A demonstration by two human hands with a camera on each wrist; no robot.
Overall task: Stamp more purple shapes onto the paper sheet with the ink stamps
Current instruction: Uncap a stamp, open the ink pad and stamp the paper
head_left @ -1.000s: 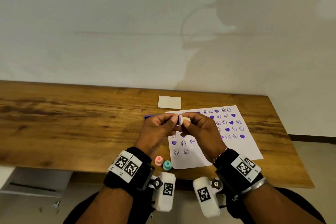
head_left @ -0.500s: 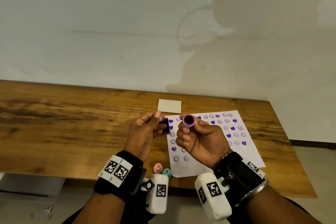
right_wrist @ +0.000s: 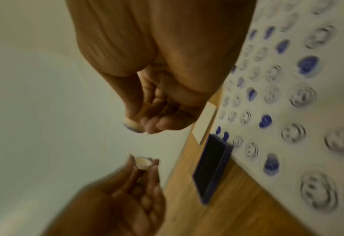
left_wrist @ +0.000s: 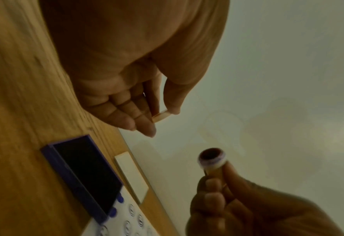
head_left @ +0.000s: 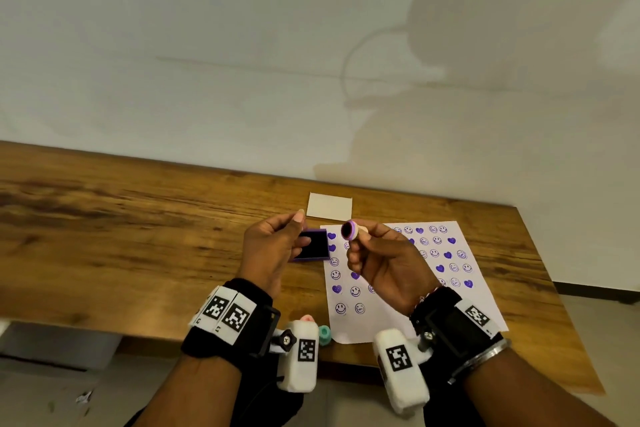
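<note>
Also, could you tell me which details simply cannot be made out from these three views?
- Head and left wrist views: the design on the stamp, in the right hand, is too dark and small.
- Head view: the right hand covers some prints on the paper sheet.
- Head view: the left wrist camera hides most of the pink stamp.
- Right wrist view: blur smears the cap pinched by the left hand.

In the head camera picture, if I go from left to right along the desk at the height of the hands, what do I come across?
Left hand → ink pad → stamp held in the right hand → stamped paper.
</note>
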